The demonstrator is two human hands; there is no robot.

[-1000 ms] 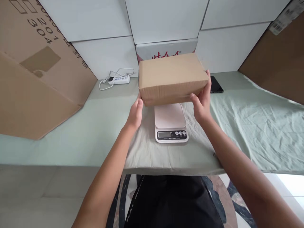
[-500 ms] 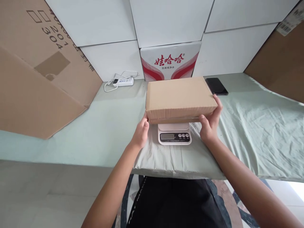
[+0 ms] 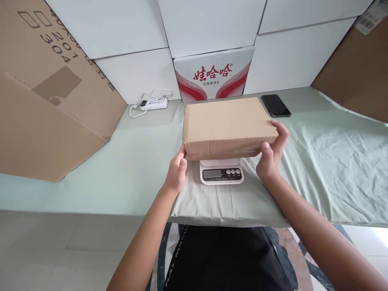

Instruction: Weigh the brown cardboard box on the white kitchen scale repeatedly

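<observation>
A closed brown cardboard box is between my two hands, over a white digital kitchen scale. The box hides most of the scale's platform, so whether it rests there fully I cannot tell. My left hand grips the box's near left corner, its fingers partly hidden behind the side. At the right end, my right hand is closed on the box, thumb on the front face and fingers along the side. The scale's display and buttons face me; no digits are readable.
A black phone lies behind the box on the right. At the back left is a white power strip with its cable. White boxes, one with red lettering, line the back. Large cardboard sheets flank the cloth-covered table.
The camera view has shifted slightly. My right hand's grip has moved a little outward along the box's right end, while the box stays above the scale.
</observation>
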